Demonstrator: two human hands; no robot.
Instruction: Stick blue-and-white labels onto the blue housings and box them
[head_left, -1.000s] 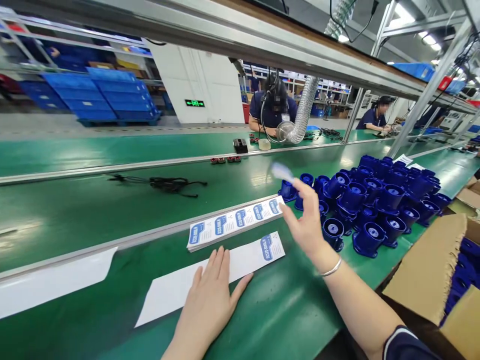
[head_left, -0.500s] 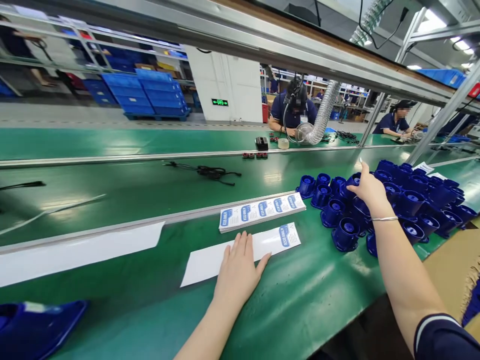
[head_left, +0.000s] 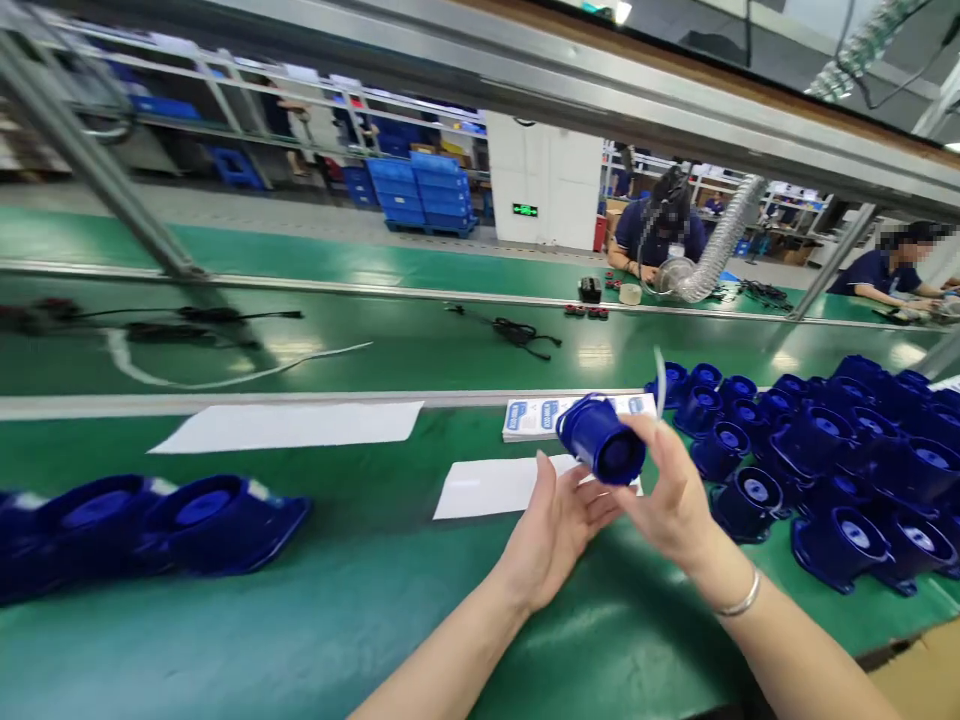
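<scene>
A dark blue plastic housing (head_left: 604,440), round with a flanged base, is held tilted above the green bench in my right hand (head_left: 671,495), its thumb and fingers closed on the near end. A thin white strip (head_left: 660,380) stands up from my right index finger. Just below and left of the housing is my left hand (head_left: 551,535), open, thumb apart and fingers stretched under it; whether they touch it I cannot tell. Behind the hands lies a white backing sheet (head_left: 480,487), partly covered. A stack of printed blue-and-white label sheets (head_left: 525,420) sits beyond, partly hidden by the housing.
Many similar blue housings (head_left: 817,440) crowd the right side. Several more housings (head_left: 210,525) stand in a row at left. Another white sheet (head_left: 292,427) lies by the metal rail. Black cables (head_left: 521,335) rest farther back. Two people sit across the bench.
My right hand has come back from the pile with a blue housing. My left hand has lifted off the label sheet to beneath the housing. The view has turned left.
</scene>
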